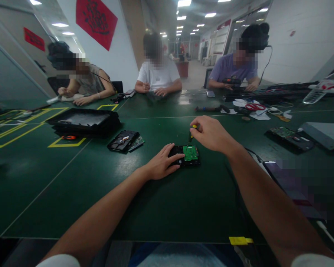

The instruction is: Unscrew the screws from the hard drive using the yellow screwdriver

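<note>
A black hard drive [195, 162] with a green circuit board [190, 152] on its upper face lies flat on the table in front of me. My left hand [163, 163] spans its left end, thumb along the near side and fingers over the top and far side, holding it against the table. Pinched in my right hand [211, 133] is a small screwdriver [194, 127] with yellow on its handle. It points downward just beyond the drive's far edge; whether its tip touches anything I cannot tell.
Left of the drive lie another black drive [122, 141], a loose circuit board [138, 143] and stacked black trays [85, 122]. To the right are another drive [291, 138], a grey metal case [324, 133], a dark tablet-like panel [288, 181] and red-handled scissors [255, 107]. Three people sit opposite.
</note>
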### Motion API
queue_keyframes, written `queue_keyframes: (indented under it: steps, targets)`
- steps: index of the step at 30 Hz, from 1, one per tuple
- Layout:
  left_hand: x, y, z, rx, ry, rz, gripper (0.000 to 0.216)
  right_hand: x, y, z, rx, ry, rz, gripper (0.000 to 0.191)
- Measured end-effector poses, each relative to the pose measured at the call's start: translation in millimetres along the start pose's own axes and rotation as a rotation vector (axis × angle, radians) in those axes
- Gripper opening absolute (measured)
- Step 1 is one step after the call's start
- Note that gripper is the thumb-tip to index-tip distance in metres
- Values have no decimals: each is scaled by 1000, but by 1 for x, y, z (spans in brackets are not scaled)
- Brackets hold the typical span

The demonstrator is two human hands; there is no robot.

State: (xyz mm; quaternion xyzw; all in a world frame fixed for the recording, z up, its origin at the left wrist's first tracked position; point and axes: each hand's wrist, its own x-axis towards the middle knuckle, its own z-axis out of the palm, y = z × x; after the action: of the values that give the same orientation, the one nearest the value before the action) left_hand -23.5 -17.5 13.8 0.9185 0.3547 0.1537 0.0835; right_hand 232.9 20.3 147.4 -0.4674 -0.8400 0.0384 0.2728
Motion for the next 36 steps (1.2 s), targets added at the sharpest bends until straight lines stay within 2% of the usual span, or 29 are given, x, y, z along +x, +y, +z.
queue_keyframes:
  steps: [9,18,27,32,36]
  targets:
    - [0,-1,1,-3,-3,-4,55,0,-3,-4,16,-40,-20,20]
    - [0,0,1,-9,8,-6,55,0,0,-4,40,-52,-91,13]
    - [0,1,0,-1,-4,-5,55,-1,-1,-2,10,-20,-19,18]
    - [0,-1,1,-12,-5,-8,55,-2,-1,-2,1,-35,-46,21]
    - [0,-2,2,-6,0,-4,55,-1,-2,-3,30,-46,-52,14]
